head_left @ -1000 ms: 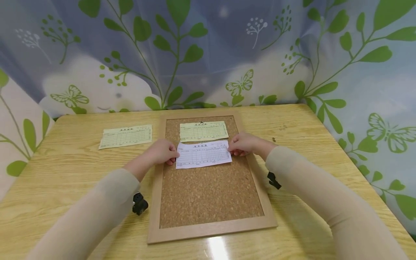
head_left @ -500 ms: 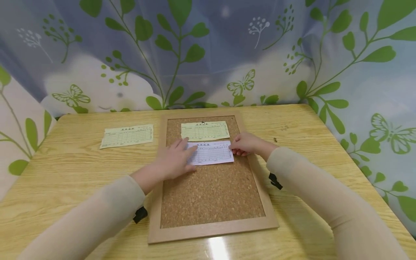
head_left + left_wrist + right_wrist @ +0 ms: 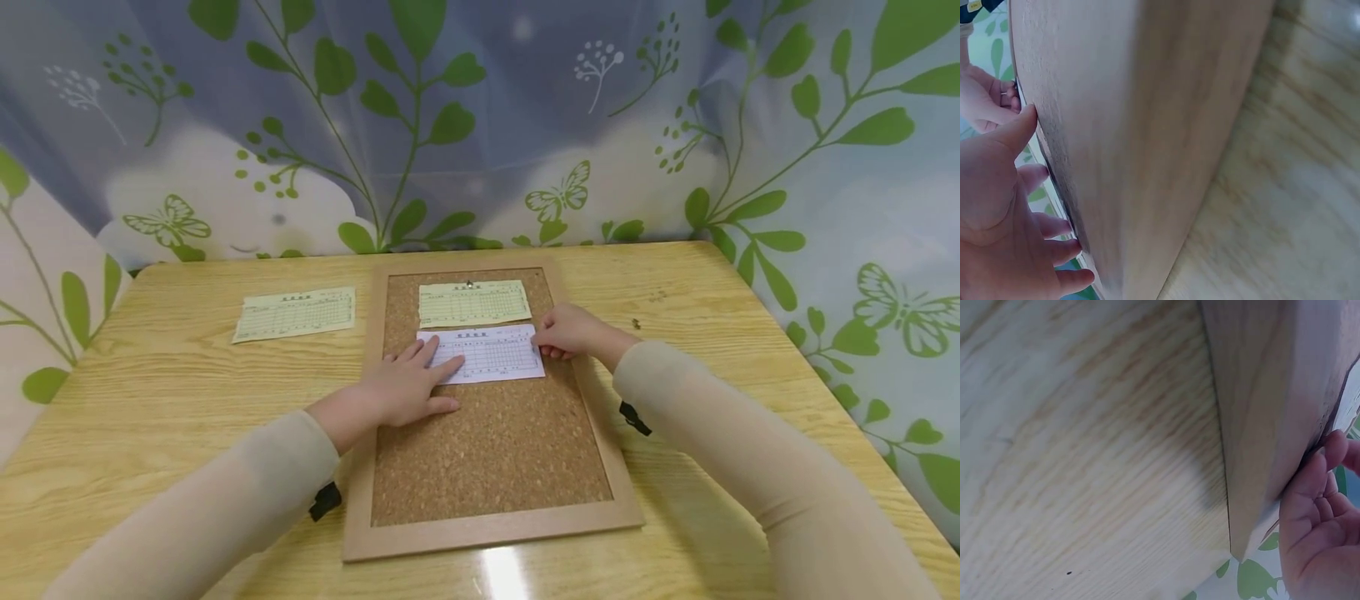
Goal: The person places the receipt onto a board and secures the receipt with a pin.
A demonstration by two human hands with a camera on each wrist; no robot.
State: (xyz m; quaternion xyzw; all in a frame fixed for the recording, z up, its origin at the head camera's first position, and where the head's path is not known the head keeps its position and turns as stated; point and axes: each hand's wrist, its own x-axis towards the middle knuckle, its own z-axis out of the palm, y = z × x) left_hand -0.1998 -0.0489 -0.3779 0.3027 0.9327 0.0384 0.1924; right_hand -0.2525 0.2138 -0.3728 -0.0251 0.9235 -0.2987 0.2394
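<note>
A white printed form slip (image 3: 498, 357) lies on the cork board (image 3: 491, 454), just below a yellow form slip (image 3: 474, 305). My left hand (image 3: 408, 382) rests on the white slip's left part, fingers spread, its thumb reaching over the cork. At the opposite end, my right hand (image 3: 567, 332) pinches the right edge of the white slip between thumb and fingers. In the left wrist view, the left hand (image 3: 1016, 212) shows its spread fingertips at the board's surface. The right wrist view has the right hand (image 3: 1325, 525) with thumb and index finger together at the slip's edge.
A small shiny pin (image 3: 470, 284) sits at the yellow slip's top edge. Another yellow slip (image 3: 295, 315) lies on the wooden table (image 3: 187, 400), left of the board. Small dark metal bits (image 3: 636, 323) lie to the right. A patterned curtain (image 3: 480, 125) hangs behind the table.
My left hand has released the slip's left edge and moved onto its left part with fingers spread. The white slip has shifted slightly right. The right hand keeps its pinch.
</note>
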